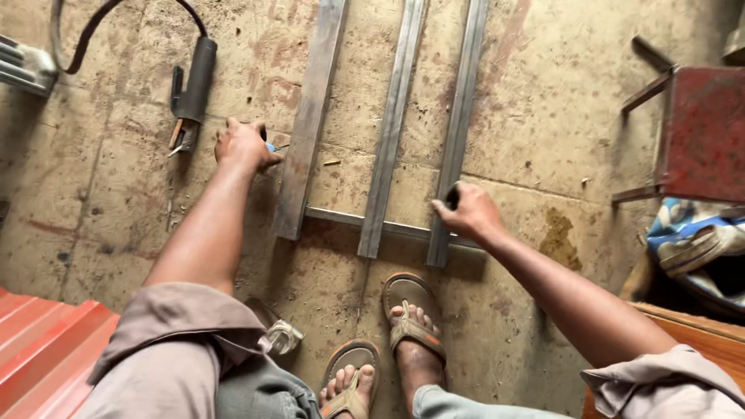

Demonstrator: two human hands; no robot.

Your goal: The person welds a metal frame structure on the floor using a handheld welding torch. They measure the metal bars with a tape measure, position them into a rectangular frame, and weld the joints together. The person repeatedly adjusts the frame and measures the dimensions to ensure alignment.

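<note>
Left hand [244, 146] is curled around a small blue-tipped thing, can't tell what, right beside the left steel bar [309, 116]. Right hand [470, 211] pinches the near end of the right bar [458, 132]. All three bars lie on the concrete floor [543, 116] over a thin crosspiece [345, 219], welding electrode holder [190, 93] far left.

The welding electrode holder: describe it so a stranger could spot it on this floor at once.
Start at the three long steel bars lying side by side on the concrete floor, then look left, past the left hand. The welding electrode holder lies there, a dark handled clamp. Unlike the bars, it trails a thick black cable that curves away.
</note>
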